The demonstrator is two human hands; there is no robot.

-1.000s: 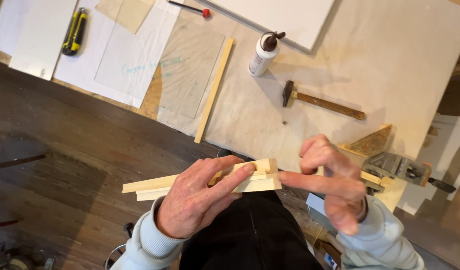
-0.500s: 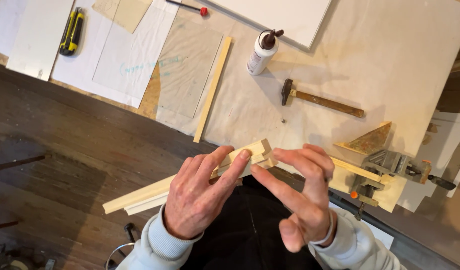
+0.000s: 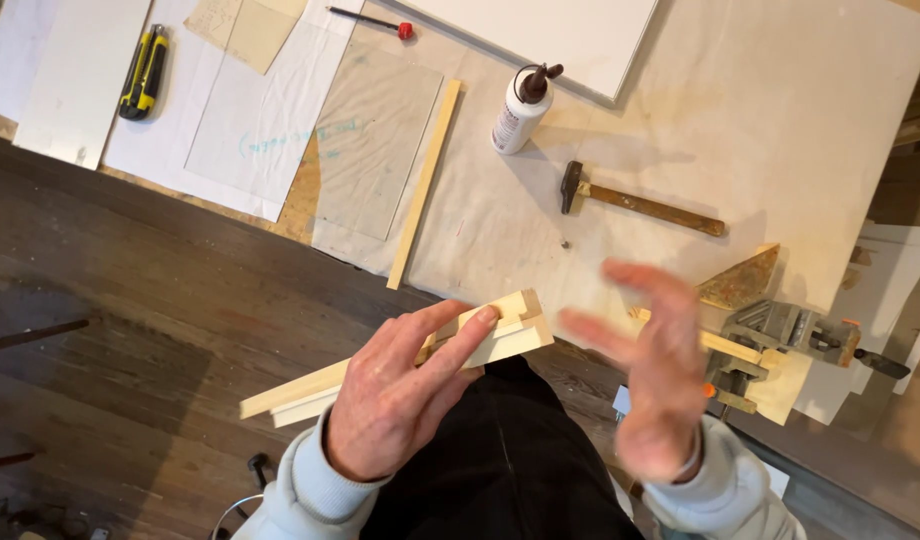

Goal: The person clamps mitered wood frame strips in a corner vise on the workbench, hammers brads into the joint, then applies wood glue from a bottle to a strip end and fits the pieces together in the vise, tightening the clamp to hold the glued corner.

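My left hand (image 3: 400, 395) grips a pale wooden moulding strip (image 3: 510, 330) with a stepped profile, held at a slant over my lap, its mitred end pointing up and right. My right hand (image 3: 660, 370) is blurred, open with fingers spread, apart from the strip and holding nothing. Just behind the right hand a metal corner clamp (image 3: 780, 330) holds two more pale wooden pieces (image 3: 770, 375) at the table's edge.
On the paper-covered table (image 3: 780, 120) lie a hammer (image 3: 635, 200), a white glue bottle (image 3: 520, 110), a loose wood strip (image 3: 425, 180), a glass pane (image 3: 375, 140), a yellow-black utility knife (image 3: 145, 70), a red-tipped pencil (image 3: 370, 20) and a white board (image 3: 550, 30). Dark wooden floor lies to the left.
My right hand has let go of the strip's end and swung away to the right, opening. The left hand keeps hold of the strip, which has tilted, right end higher.
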